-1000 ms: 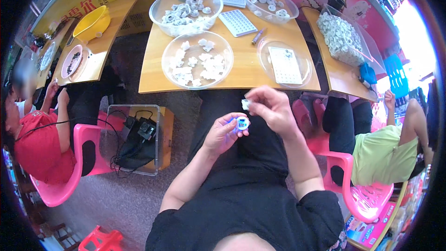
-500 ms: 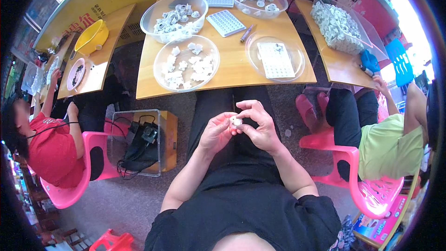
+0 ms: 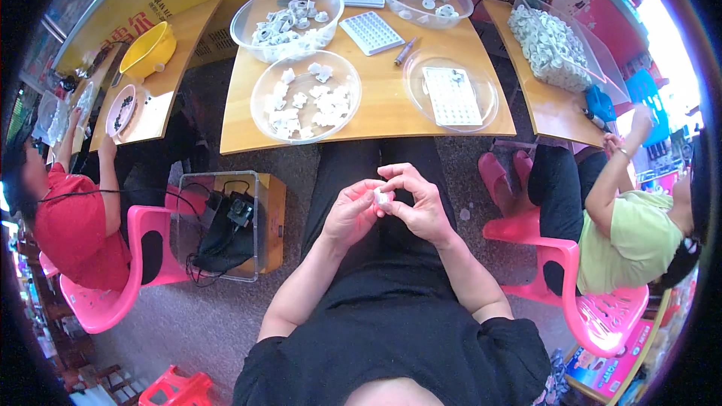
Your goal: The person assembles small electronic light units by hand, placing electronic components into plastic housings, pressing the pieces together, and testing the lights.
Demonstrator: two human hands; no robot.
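Note:
Over my lap, in front of the table edge, both hands meet around a small white plastic piece. My left hand pinches it from the left, thumb and fingertips closed. From the right, the thumb and fingers of my right hand close on the same piece. Fingertips cover most of it, so its exact shape is hidden. Closest on the table stands a round clear tray with many white plastic pieces. To its right, a white perforated plate lies in a round clear dish.
A clear bowl of grey-white parts and another bowl of round parts stand farther back on the table. Between them lie a white grid tray and a pen-like tool. Seated people flank me; a clear bin stands left.
The white piece has turned slightly between my fingertips, while my hands stay in place. At right, the person in light green has raised an arm; at left, the person in red has shifted.

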